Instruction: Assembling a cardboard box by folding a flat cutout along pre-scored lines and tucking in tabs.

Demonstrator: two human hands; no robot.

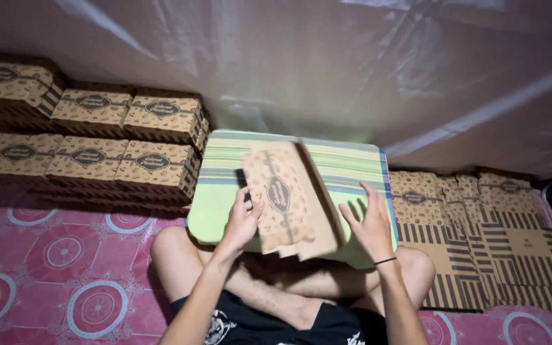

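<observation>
Folding looks underway: left hand [241, 223] fingers grip the printed flat carton [287, 199] on the striped tabletop [346, 167], right hand [372, 225] fingers spread beside it, seemingly poised to press its flap.

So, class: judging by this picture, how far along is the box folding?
Done: folded boxes stacked in rows at the left. In hand: one box blank on the striped cushion, left hand gripping its edge, right hand open beside it. Left: flat blanks piled at the right.
</observation>
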